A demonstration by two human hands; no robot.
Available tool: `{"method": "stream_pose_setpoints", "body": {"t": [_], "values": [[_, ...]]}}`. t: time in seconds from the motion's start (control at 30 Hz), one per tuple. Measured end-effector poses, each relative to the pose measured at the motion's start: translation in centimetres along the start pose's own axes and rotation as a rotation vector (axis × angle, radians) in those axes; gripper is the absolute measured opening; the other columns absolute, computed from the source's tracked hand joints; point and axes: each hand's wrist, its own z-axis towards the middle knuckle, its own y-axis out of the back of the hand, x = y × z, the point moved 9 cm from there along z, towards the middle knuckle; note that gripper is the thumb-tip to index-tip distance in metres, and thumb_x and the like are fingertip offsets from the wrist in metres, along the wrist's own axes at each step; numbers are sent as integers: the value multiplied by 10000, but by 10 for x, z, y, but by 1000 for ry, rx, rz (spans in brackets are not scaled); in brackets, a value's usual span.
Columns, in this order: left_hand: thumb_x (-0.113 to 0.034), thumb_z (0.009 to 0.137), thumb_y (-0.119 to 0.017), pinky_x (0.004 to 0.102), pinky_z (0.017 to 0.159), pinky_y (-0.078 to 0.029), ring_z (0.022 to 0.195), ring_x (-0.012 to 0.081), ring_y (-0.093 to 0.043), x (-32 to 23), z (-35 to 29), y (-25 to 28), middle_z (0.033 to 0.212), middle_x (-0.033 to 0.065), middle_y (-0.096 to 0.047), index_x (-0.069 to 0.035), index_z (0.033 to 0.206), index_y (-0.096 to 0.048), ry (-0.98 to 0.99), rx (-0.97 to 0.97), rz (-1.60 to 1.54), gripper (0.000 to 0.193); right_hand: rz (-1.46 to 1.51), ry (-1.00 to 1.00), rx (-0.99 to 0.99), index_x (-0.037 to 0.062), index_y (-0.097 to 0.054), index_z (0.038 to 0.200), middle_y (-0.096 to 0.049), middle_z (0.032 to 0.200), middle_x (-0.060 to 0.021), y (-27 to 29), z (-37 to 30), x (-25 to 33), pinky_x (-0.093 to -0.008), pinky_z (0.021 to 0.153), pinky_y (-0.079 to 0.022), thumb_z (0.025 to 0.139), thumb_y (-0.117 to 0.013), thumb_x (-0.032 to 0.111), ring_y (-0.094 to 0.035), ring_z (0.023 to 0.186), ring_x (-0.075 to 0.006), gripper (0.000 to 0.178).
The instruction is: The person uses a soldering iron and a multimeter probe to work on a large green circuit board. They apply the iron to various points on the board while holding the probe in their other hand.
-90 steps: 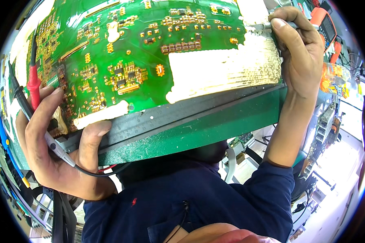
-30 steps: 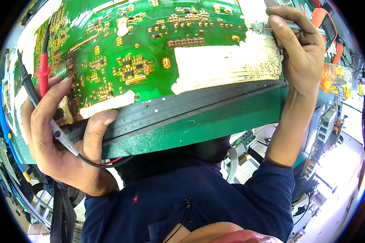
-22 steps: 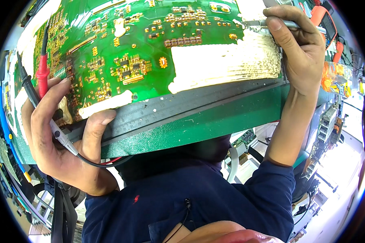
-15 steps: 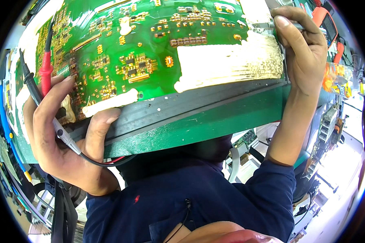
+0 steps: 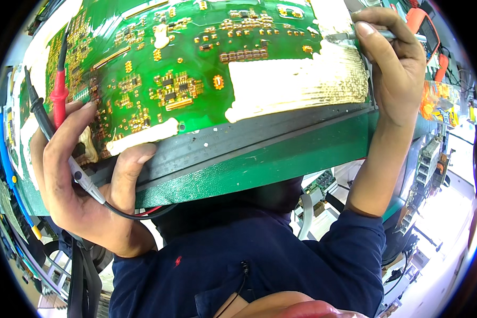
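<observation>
Green worktop (image 5: 275, 165); orange-filled container (image 5: 435, 103); left grip (image 5: 63, 175) around probes (image 5: 59, 95); right grip (image 5: 396, 71) around tool (image 5: 346, 36)

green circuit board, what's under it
At the near edge of the circuit board, a dark grey ruler-marked mat and a green work surface show; whatever lies farther underneath is covered.

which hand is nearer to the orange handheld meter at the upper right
Right. The right hand is close beside the orange handheld meter, pinching a slim grey metal tool; the left hand is far off, at the green circuit board's lower left.
</observation>
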Motion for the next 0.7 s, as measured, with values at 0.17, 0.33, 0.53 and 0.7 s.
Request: {"method": "stream_pose_setpoints", "body": {"t": [0.17, 0.33, 0.53, 0.7], "values": [[-197, 719, -847, 370, 1018, -451, 1130, 275, -619, 5, -2, -1, 1128, 147, -651, 22, 1145, -674, 36, -6, -28, 510, 1, 52, -74, -27, -652, 941, -669, 853, -58, -12, 0, 16, -202, 654, -467, 866, -673, 52, -611, 705, -73, 111], [-203, 726, -844, 369, 1017, -451, 1134, 275, -618, 4, -3, 0, 1131, 148, -650, 21, 1151, -674, 45, -10, -14, 509, -21, 126, 15, -47, -663, 1050, -636, 854, -25, 0, 3, 3, -185, 637, -369, 890, -651, 41, -500, 686, -41, 183], [-195, 732, -846, 374, 1028, -449, 1148, 276, -615, 4, -1, -1, 1153, 151, -648, 19, 1152, -674, 48, 10, -25, 502, 1, 12, 67, -51, -671, 1098, -627, 875, -15, 5, 1, -3, -177, 634, -325, 897, -645, 27, -451, 689, -22, 217], [-194, 732, -849, 373, 1031, -450, 1151, 275, -614, 6, -2, -2, 1161, 153, -648, 19, 1155, -671, 59, 14, -50, 506, -70, 15, 36, -44, -680, 1106, -615, 843, 6, 2, -2, 2, -168, 596, -301, 899, -667, 47, -430, 656, -9, 227]]}}
